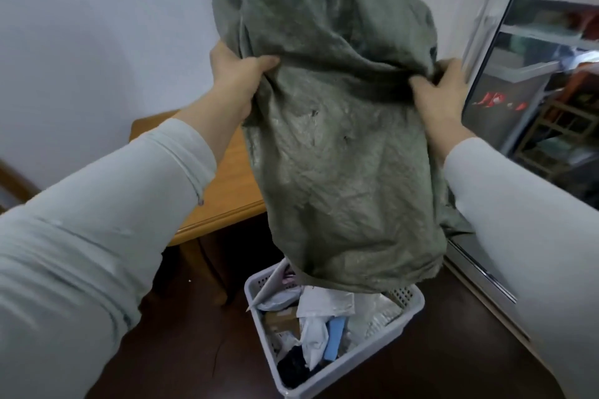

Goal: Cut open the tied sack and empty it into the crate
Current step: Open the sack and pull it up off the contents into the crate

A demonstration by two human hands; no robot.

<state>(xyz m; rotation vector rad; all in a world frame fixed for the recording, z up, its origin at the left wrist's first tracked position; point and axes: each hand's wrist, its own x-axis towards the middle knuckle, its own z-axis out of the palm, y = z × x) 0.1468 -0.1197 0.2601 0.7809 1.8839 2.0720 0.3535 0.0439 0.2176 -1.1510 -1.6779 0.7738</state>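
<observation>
Both hands, left (238,74) and right (437,87), grip the grey sack (337,146) upended, its mouth over the crate (398,330). Parcels already inside; we judge emptying underway. Next: shake out remainder.

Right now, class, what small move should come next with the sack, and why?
Probably a gentle shake. Both hands, left and right, hold the sack upside down over the crate, which already holds packets, and the lower part of the sack looks bulky.
</observation>
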